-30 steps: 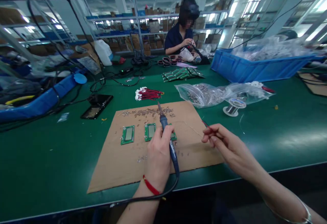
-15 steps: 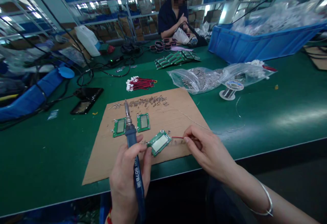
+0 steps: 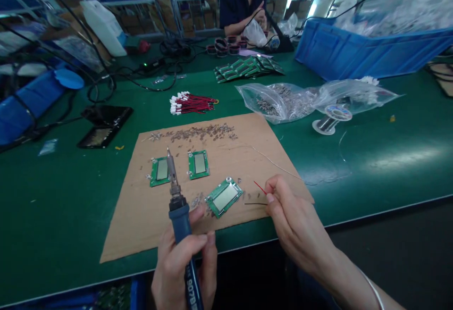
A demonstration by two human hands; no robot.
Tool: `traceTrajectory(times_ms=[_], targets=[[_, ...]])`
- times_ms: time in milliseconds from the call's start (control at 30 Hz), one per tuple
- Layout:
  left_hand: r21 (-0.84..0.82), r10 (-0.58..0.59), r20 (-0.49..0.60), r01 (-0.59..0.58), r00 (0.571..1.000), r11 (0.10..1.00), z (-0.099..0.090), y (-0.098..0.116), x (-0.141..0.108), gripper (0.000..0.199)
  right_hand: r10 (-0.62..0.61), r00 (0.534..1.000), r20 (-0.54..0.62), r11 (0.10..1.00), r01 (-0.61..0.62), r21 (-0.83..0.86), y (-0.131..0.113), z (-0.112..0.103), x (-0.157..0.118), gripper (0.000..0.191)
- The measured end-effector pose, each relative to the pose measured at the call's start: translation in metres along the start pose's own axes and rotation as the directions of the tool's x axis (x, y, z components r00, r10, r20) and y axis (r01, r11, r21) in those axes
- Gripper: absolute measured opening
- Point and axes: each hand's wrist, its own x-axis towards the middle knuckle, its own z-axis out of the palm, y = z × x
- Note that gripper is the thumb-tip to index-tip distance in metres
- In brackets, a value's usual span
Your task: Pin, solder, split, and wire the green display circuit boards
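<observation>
My left hand (image 3: 186, 265) is wrapped round a blue soldering iron (image 3: 181, 220), its metal tip pointing up and away over the cardboard (image 3: 141, 225). Just beyond those fingers a green circuit board (image 3: 224, 197) with a pale display lies tilted on the cardboard, apart from the hand. My right hand (image 3: 288, 206) pinches a red wire (image 3: 260, 187) and a black wire (image 3: 255, 203), whose free ends point left toward that board without touching it. Two more boards, one (image 3: 198, 164) in the middle and one (image 3: 160, 171) partly behind the iron's tip, lie farther back.
Small metal parts (image 3: 198, 133) line the cardboard's back. Behind are red-black wires (image 3: 193, 103), stacked boards (image 3: 247, 68), a plastic bag (image 3: 283, 102) and a solder spool (image 3: 331, 119). A blue bin (image 3: 375, 55) stands back right; a person (image 3: 244, 8) sits opposite.
My left hand has come away from the nearest board, which now rests on the cardboard. My right hand has moved slightly right with the wires, whose ends are now apart from the board.
</observation>
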Motion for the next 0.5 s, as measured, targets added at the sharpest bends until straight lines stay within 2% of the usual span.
traceTrajectory(times_ms=[133,200,367,500], targets=[[0.029,0.000,-0.019,0.001,1.000,1.000,-0.002,-0.004,-0.003,0.036,-0.049,0.990,-0.134,0.998,0.043,-0.049,0.004,0.008,0.003,0.008],[0.031,-0.002,-0.017,0.003,1.000,1.000,-0.003,-0.004,-0.004,0.037,-0.070,0.985,-0.159,0.996,0.061,-0.060,0.007,0.014,0.003,0.009],[0.032,-0.070,0.056,0.068,0.996,0.997,-0.005,-0.002,-0.006,0.036,-0.077,0.996,-0.038,0.994,0.074,-0.082,0.009,0.020,0.002,0.012],[-0.017,-0.088,0.047,0.088,0.995,0.996,-0.011,-0.007,-0.008,0.032,-0.068,0.998,-0.012,0.996,0.068,-0.065,0.005,0.017,0.003,0.013]])
